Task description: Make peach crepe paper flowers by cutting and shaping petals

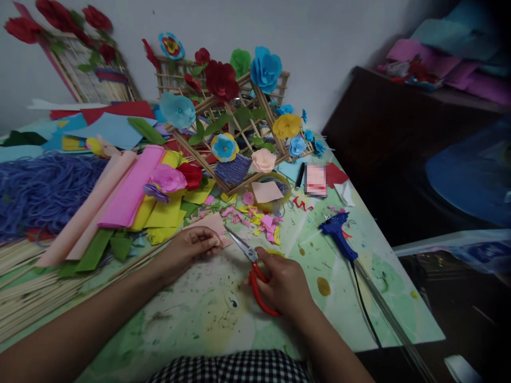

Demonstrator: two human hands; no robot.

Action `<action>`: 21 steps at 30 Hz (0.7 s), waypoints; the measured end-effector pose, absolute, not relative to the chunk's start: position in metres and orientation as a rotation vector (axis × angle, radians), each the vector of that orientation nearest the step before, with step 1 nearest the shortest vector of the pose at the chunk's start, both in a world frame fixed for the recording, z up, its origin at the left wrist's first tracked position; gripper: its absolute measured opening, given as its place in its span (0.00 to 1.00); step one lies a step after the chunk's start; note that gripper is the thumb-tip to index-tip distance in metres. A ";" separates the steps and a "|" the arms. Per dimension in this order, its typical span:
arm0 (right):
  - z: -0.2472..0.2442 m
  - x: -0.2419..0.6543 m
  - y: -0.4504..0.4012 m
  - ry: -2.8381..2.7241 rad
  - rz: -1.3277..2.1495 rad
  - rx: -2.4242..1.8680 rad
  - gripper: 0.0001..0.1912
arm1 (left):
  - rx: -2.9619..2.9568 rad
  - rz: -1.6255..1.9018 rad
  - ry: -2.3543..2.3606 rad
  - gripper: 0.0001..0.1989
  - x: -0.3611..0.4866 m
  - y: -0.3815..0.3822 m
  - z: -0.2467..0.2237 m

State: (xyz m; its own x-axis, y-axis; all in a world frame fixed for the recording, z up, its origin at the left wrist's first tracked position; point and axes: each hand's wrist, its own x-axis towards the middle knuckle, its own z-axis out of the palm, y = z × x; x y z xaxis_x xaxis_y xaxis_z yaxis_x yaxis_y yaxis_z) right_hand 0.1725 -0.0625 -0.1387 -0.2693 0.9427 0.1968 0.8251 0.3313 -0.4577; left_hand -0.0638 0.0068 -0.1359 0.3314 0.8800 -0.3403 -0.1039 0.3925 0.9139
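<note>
Red-handled scissors (260, 290) are held in my right hand (285, 282), blades pointing up and left, slightly parted at the tips. Just left of the blade tips, my left hand (195, 244) has its fingers pinched together around a small piece of peach paper, mostly hidden by the fingers. A larger peach paper (211, 223) shows right behind that hand. Pink and yellow paper scraps (269, 226) lie beyond the scissors. Another peach square (267, 192) rests on a yellow round container (285, 199).
A blue glue gun (339, 234) lies at the right with its cord. Rolled pink paper (131, 186), purple yarn (48, 186) and thin sticks (35, 303) cover the left. Wooden frames with paper flowers (221, 80) stand at the back. The table edge (403, 271) runs along the right.
</note>
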 end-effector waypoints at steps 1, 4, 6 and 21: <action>-0.139 0.173 -0.062 -2.135 0.335 -1.559 0.23 | 0.912 0.808 1.012 0.12 -0.063 0.007 -0.135; -0.140 0.174 -0.062 -2.060 0.268 -1.551 0.24 | 0.815 0.839 0.998 0.13 -0.063 0.009 -0.134; -0.140 0.174 -0.062 -2.041 0.256 -1.533 0.24 | 0.761 0.855 0.993 0.13 -0.063 0.010 -0.134; -0.138 0.165 -0.066 -2.153 0.305 -1.603 0.28 | 0.561 0.958 0.925 0.09 -0.053 -0.005 -0.134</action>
